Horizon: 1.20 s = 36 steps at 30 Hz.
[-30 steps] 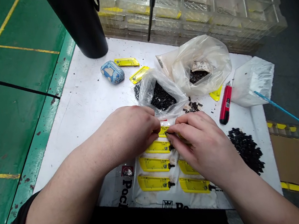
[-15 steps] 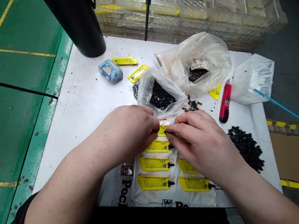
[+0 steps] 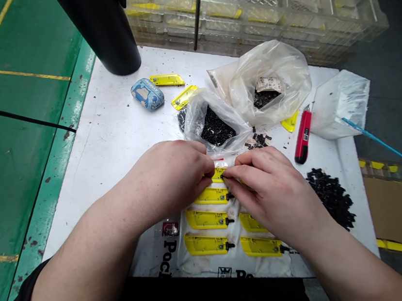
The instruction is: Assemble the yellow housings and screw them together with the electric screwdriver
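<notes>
My left hand [image 3: 182, 175] is closed on the left part of a yellow plastic shell [image 3: 218, 174], which lies in the top row on a white padded bag [image 3: 230, 210]. Thumb and forefinger of my right hand [image 3: 267, 186] pinch a tiny black part at that shell's right end; the fingers hide most of it. Nearer to me, several more yellow shells [image 3: 207, 244] lie in two columns, those in view with a black piece at the right tip. My right hand covers some of the right column.
Beyond my hands are a bag of small black parts [image 3: 216, 126] and a larger plastic bag [image 3: 287, 74]. A red utility knife [image 3: 302, 138] and a black parts pile [image 3: 329, 198] lie right. A black bottle [image 3: 106, 32], earbud case [image 3: 147, 94] and clear compartment trays [image 3: 261, 13] stand behind.
The camera view has shifted very slightly. Both hands keep their places at the same yellow shell, with no clear change in grip.
</notes>
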Each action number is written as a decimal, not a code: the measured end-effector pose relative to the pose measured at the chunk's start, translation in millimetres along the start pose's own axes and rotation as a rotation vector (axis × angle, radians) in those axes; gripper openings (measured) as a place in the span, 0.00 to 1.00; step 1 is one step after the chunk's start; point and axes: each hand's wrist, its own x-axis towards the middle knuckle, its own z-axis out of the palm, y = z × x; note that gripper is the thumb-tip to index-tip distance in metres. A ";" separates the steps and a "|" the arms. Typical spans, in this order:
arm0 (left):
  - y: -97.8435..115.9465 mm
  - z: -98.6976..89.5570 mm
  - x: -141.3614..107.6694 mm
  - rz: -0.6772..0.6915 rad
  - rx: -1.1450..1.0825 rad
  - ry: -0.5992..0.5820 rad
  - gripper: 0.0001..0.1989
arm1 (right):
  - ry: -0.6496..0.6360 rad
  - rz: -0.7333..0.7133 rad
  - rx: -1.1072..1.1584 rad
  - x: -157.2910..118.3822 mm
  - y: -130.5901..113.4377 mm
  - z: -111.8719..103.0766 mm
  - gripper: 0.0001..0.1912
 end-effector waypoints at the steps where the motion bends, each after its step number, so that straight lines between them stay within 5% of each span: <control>1: 0.0 0.3 0.0 0.004 -0.002 0.005 0.09 | -0.001 0.000 0.000 0.1 0.2 0.0 0.05; 10: 0.7 4.0 0.7 0.018 0.006 0.025 0.09 | 0.006 0.000 -0.001 0.7 0.0 -0.6 0.05; 24: -4.0 16.0 -3.8 0.225 -0.096 0.232 0.08 | 0.009 0.043 0.008 -4.5 11.8 -14.7 0.07; 36: 0.0 14.0 -1.6 0.151 -0.033 0.118 0.11 | -0.026 0.062 0.003 -2.7 11.5 -8.4 0.07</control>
